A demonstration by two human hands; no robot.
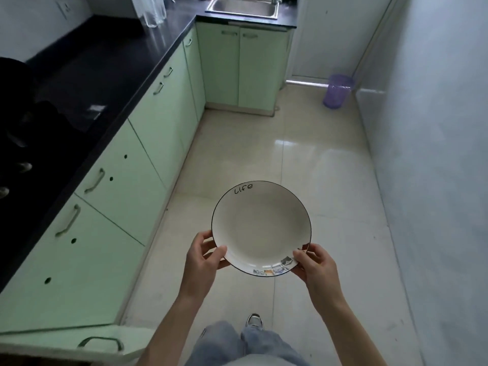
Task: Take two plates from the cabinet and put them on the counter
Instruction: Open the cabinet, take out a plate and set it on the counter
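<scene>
A white plate (260, 225) with a thin dark rim, the word "Life" at its far edge and small drawings at its near edge hangs level over the floor. My left hand (204, 256) grips its near left rim. My right hand (313, 262) grips its near right rim. Whether a second plate lies under it I cannot tell. The dark counter (87, 75) runs along the left, well to the left of the plate. Pale green cabinets (148, 138) stand shut below it.
A cabinet door or drawer with a metal handle (101, 342) juts out at the bottom left, near my left arm. A steel sink (244, 6) sits at the far end. A purple bin (338, 91) stands by the far wall. A white wall (435, 128) runs along the right.
</scene>
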